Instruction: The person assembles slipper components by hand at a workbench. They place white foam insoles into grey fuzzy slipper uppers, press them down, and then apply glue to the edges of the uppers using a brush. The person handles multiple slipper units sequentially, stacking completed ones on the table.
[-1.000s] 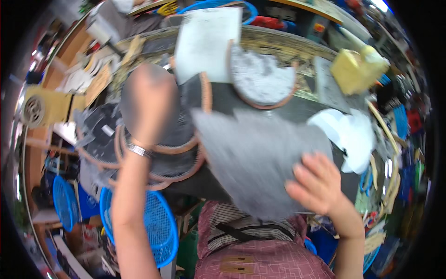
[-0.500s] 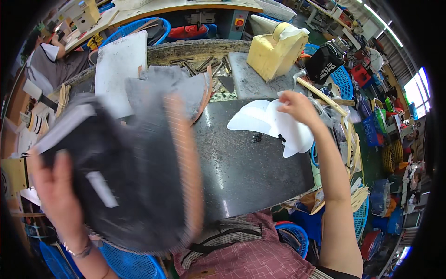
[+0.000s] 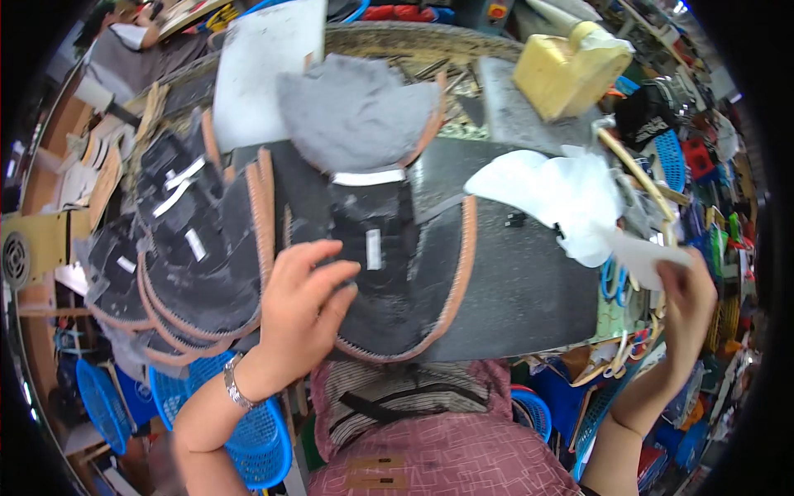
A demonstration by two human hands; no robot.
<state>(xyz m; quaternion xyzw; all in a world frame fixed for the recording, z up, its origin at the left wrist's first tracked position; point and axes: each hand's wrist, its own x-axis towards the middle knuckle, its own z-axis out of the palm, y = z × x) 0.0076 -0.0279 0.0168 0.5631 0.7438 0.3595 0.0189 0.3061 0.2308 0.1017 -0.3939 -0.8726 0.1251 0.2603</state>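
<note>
My left hand (image 3: 304, 291) lies flat, fingers spread, on a black fan-shaped panel (image 3: 389, 273) with a brown stitched edge and white labels, lying on the dark worktable (image 3: 529, 289). To its left sits a stack of several similar black panels (image 3: 198, 256). A grey felt piece (image 3: 356, 112) lies behind the panel. My right hand (image 3: 686, 302) is out at the table's right edge, pinching a thin white sheet (image 3: 641, 252). A crumpled heap of white sheets (image 3: 554, 194) rests on the table beside it.
A yellow jug-like container (image 3: 571, 70) stands at the back right. A white board (image 3: 265, 70) leans at the back. Blue plastic baskets (image 3: 256, 430) sit below the table on the left. Cluttered tools and blue scissors (image 3: 616, 285) lie to the right.
The black panel that my left hand carried is now laid flat on the table. My right hand has moved from the white heap to the table's right edge with a white sheet.
</note>
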